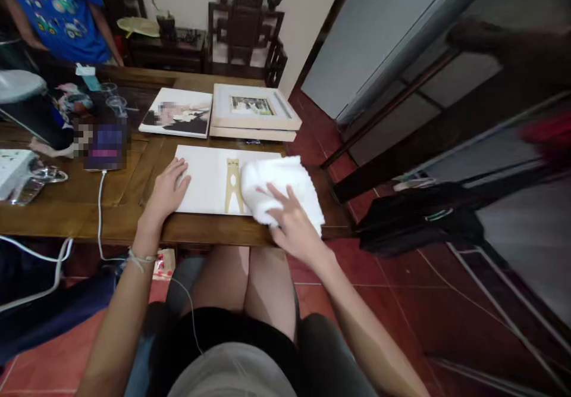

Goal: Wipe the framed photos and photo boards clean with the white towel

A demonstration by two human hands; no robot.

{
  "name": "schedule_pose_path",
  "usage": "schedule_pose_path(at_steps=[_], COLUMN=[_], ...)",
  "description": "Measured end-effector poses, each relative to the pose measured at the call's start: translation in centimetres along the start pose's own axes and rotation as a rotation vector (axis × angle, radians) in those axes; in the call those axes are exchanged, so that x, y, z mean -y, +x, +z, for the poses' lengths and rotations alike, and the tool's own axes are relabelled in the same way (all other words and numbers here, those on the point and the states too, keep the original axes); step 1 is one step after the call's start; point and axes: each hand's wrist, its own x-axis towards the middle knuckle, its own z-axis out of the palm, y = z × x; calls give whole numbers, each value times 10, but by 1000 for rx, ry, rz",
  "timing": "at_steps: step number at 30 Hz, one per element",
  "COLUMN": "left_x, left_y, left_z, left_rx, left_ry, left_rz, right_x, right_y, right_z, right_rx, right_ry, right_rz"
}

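Note:
A flat white panel (pixel 203 180) lies near the table's front edge. My left hand (pixel 167 188) rests on its left end, fingers laid over the edge and slightly apart. On the panel's middle is a beige cat-shaped piece (pixel 233 186) with a small face and long legs; I cannot tell if it is loose or attached. My right hand (pixel 292 221) grips a bunched white cloth (pixel 285 177) from above, pressing it on the panel's right part. The cloth hides that end and hangs past the table's edge.
Behind the panel lie a photo panel (pixel 178 111) and stacked pale frames (pixel 254 111). At left are a phone (pixel 104 147) on a white cable (pixel 100 206), plastic cups (pixel 116 104) and a dark cylinder (pixel 33 114). A person in a blue shirt (pixel 57 13) stands across the table.

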Motion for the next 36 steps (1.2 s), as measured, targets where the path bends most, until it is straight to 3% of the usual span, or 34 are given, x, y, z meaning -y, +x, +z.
schedule_pose_path(at_steps=[3,6,9,14,18,22,26,29,32,36], left_x=[1,2,1,0,-1,-1,-2,-2,-3,-4], left_y=[0,0,0,0,0,0,0,0,0,0], left_z=[0,0,0,0,0,0,0,0,0,-1], left_rx=[2,6,5,-11,-14,-17,-9,-6,-14,1], left_ry=[-3,-1,-3,-12,-8,-10,-10,-9,-3,-4], left_rz=[-6,-9,-11,-16,-25,-28,-26,-20,-16,-12], right_x=[15,14,-5,-50,-59,-34,0,11,3,-27], right_y=[-26,-32,-11,52,76,44,-8,-29,-23,16], right_z=[-4,-11,-17,-10,6,13,7,1,-3,-4], right_rx=[13,35,57,58,-20,-72,-61,-64,-84,-57], right_ry=[27,77,122,50,-60,-127,-68,-11,48,99], right_rz=[-30,-18,32,145,143,73,-14,-37,-12,66])
